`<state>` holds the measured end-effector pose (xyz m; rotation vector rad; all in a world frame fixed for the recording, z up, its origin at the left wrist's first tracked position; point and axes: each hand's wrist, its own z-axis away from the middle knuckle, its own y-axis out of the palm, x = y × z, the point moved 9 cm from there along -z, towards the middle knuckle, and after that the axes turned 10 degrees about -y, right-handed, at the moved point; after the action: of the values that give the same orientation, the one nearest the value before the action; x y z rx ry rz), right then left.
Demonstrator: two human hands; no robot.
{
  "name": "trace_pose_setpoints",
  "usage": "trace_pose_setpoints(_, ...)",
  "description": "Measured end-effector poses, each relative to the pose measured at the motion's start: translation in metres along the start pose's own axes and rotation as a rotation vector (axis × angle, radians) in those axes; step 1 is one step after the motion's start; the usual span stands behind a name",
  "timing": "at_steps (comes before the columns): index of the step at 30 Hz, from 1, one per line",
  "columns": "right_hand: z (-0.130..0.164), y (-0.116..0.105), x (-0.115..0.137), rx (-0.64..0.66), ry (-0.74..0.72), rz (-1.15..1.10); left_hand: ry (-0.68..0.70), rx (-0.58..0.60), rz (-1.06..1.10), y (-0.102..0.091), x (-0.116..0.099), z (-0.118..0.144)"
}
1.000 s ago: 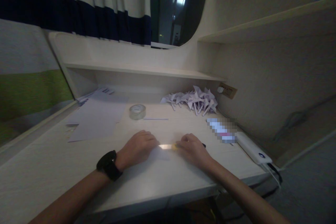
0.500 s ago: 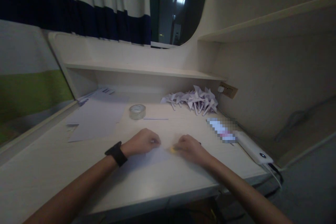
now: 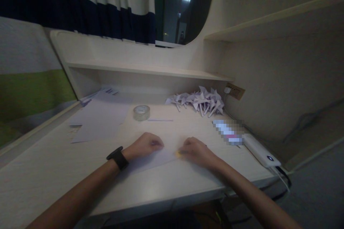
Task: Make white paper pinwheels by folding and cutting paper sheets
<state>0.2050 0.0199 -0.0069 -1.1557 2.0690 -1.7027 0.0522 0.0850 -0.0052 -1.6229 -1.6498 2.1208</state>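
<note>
fingers (image 3: 185,147) pinching yellow tool (image 3: 177,154), paper sheet (image 3: 150,161) beneath

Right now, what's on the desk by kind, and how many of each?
Tape roll: 1
Power bank: 1
Pile of folded paper figures: 1
Flat paper sheet under the left hand and right hand: 1
Loose-sheet stack: 1
Total: 5

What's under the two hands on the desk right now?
A pale paper sheet lies flat beneath the left hand and right hand. A small yellow object peeks out; the fingers cover the rest.
</note>
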Motion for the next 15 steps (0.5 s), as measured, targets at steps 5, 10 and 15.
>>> trace_pose_setpoints(5, 0.001, -0.002, -0.001, 0.024, 0.011, -0.029, 0.108, -0.119, -0.214, -0.001, -0.014, 0.009)
trace_pose_setpoints(10, 0.003, -0.003, -0.002, 0.003, 0.004, -0.019, 0.302, -0.101, -0.445, 0.018, -0.043, 0.035)
trace_pose_setpoints(15, 0.003, -0.004, -0.001, -0.007, 0.021, -0.023, 0.237, -0.033, -0.544, 0.036, -0.033, 0.047)
